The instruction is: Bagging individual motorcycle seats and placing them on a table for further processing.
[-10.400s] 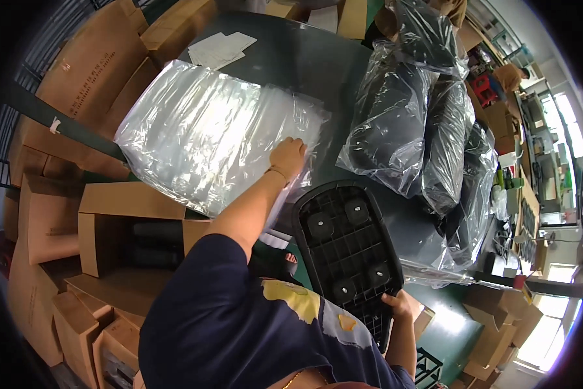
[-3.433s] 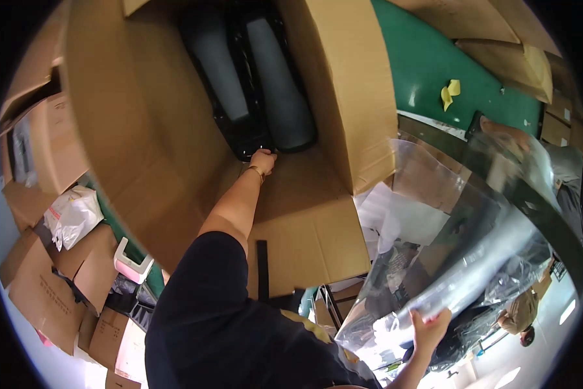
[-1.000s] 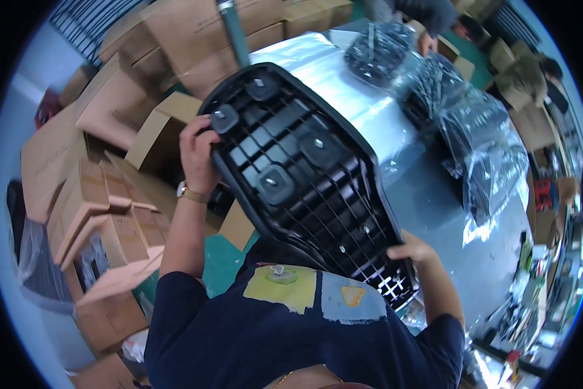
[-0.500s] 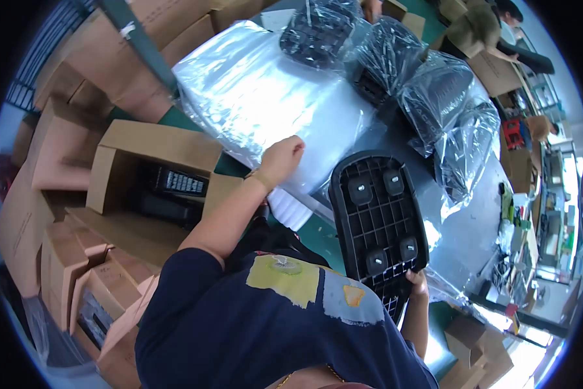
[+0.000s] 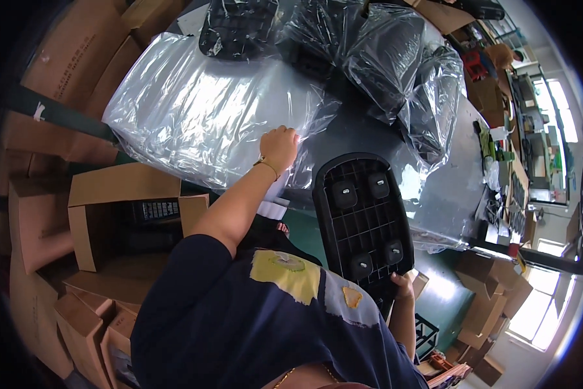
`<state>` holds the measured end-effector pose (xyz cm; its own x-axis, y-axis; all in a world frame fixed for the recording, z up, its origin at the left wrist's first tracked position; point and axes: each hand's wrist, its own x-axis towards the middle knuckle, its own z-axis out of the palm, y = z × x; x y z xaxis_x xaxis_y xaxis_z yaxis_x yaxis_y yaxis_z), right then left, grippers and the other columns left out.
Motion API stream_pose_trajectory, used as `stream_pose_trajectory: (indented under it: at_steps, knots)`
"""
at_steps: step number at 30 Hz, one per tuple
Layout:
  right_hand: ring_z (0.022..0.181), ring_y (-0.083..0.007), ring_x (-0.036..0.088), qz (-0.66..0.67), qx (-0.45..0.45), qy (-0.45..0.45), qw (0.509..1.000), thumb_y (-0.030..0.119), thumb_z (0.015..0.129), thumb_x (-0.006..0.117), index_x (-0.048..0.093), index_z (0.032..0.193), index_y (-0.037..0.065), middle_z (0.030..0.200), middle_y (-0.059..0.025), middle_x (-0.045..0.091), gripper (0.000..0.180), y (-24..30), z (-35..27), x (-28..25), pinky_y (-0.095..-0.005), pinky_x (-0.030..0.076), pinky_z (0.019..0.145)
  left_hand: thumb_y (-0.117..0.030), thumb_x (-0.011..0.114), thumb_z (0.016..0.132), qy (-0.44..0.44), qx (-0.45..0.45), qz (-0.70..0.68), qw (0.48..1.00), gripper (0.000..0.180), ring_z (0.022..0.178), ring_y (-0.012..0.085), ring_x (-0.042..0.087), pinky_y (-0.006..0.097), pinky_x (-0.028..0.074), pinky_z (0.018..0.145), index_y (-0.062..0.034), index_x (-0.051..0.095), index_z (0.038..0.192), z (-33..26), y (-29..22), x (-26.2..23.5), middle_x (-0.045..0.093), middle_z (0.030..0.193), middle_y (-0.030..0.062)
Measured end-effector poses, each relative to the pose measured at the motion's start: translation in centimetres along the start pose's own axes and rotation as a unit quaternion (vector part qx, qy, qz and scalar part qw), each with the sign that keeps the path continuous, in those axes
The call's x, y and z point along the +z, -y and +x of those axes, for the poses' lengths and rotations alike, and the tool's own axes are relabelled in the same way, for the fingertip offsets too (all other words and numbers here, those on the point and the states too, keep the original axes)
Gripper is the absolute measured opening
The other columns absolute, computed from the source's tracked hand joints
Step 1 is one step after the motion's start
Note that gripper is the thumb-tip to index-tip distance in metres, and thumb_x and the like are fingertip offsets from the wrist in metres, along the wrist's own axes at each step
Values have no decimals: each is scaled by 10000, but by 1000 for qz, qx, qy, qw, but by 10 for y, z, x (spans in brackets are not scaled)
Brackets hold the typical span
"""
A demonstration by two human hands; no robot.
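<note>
My right hand [image 5: 403, 285] grips the lower right edge of a long black plastic panel [image 5: 363, 214]. The panel tilts up before me, its ribbed grid side showing, with square pads and metal studs near its corners. Over the near right part of a stack of clear plastic bags [image 5: 194, 110], my left hand [image 5: 280, 149] is closed, fingers curled on the film of a bag. That film wrinkles and bunches around the fingers. The fingertips are partly hidden. On the stack's far edge lies another black ribbed panel [image 5: 236, 29] in clear film.
Several film-wrapped black parts [image 5: 389, 58] stand on the grey table [image 5: 434, 201] at far right. At left an open cardboard box [image 5: 126, 185] holds black parts. More cartons [image 5: 71, 78] are stacked behind it. A person [image 5: 499, 61] is bent over beyond the table, by a red stool [image 5: 476, 65].
My view has turned to the right, so the table and bags shift left. The bag film around my left hand is more wrinkled. My right hand still holds the panel.
</note>
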<state>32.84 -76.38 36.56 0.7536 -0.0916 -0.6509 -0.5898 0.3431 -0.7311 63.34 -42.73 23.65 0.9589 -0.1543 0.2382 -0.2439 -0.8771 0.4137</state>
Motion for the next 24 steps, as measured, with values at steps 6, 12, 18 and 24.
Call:
stream_pose_trajectory:
  at_steps: [6, 12, 18, 24]
  knots:
    - [1036, -272, 560, -44, -9, 9, 999, 245, 611, 740, 468, 1255, -1, 1150, -100, 582, 740, 4, 24, 9, -368, 435, 916, -362, 500, 871, 89, -177, -193, 961, 365, 697, 263, 608, 418, 463, 684, -49, 618, 725, 21, 29, -3, 605, 685, 106]
    - [1025, -243, 555, -43, -4, 87, 995, 172, 647, 748, 457, 1248, -9, 1115, -99, 585, 692, 27, 71, 22, -356, 438, 899, -426, 615, 858, 55, -249, -521, 815, 411, 533, 81, 428, 239, 374, 533, -61, 551, 682, 22, 79, -101, 515, 640, -1]
    - [891, -186, 599, -129, -9, 169, 977, 221, 671, 773, 560, 1113, -12, 979, -62, 632, 543, 68, 126, 71, -314, 468, 806, -216, 510, 935, -256, -308, -694, 599, 226, 712, 147, 565, 269, 461, 700, -33, 626, 872, -1, 171, -213, 605, 787, 51]
    - [810, -131, 594, -282, 1, 249, 926, 277, 720, 765, 623, 983, -7, 865, -28, 635, 413, 110, 188, 137, -268, 461, 756, -315, 555, 906, -277, 26, -798, 535, 249, 764, 137, 558, 266, 462, 676, -77, 602, 852, -55, 148, -303, 592, 807, 45]
